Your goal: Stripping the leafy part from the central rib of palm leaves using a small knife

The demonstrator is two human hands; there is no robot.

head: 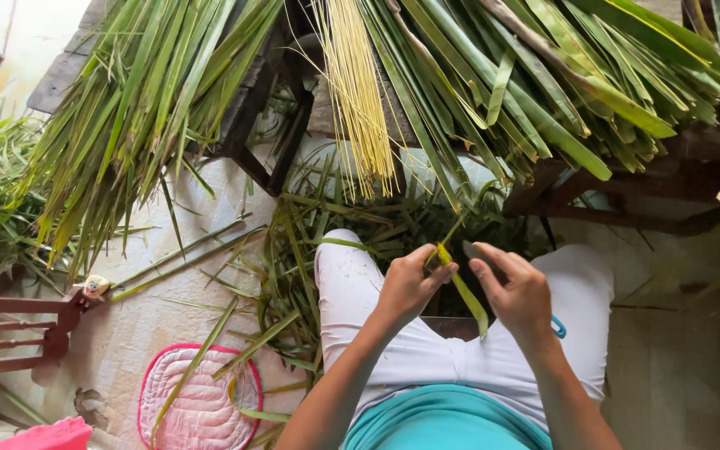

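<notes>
A: Overhead, long green palm leaves (pixel 543 92) hung off the dark wooden bench (pixel 668 179) and closed the space above the hands. A bundle of thin yellow leaf ribs (pixel 356 92) dropped down the middle.

B: Lower down?

A: Cut green leaf scraps (pixel 293 275) littered the pale floor (pixel 143 325) ahead of the knees. Open floor lay left, between the scraps and the reddish wooden rail (pixel 10 325). The pink quilted mat (pixel 202 400) lay below that gap.
</notes>
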